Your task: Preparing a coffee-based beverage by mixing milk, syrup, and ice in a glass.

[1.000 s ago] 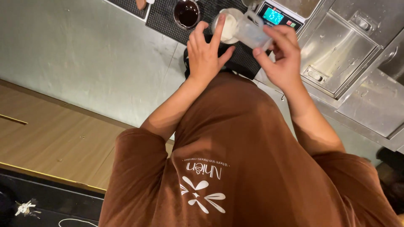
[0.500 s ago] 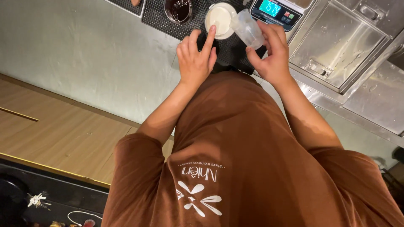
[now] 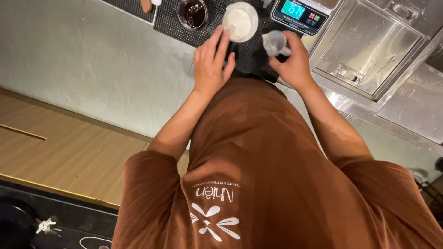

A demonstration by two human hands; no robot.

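Your right hand (image 3: 291,64) grips a small clear cup (image 3: 275,42) at two o'clock of the white-filled cup (image 3: 240,20) on the black mat (image 3: 251,53), your left hand (image 3: 211,69) resting open just below it at six o'clock.

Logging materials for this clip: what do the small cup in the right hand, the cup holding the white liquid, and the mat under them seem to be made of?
The small cup in the right hand looks like clear plastic: you can see through it. The white-filled cup near the left hand seems translucent plastic too, though its wall is hard to read. The mat looks like black rubber, matte with a fine grid texture.
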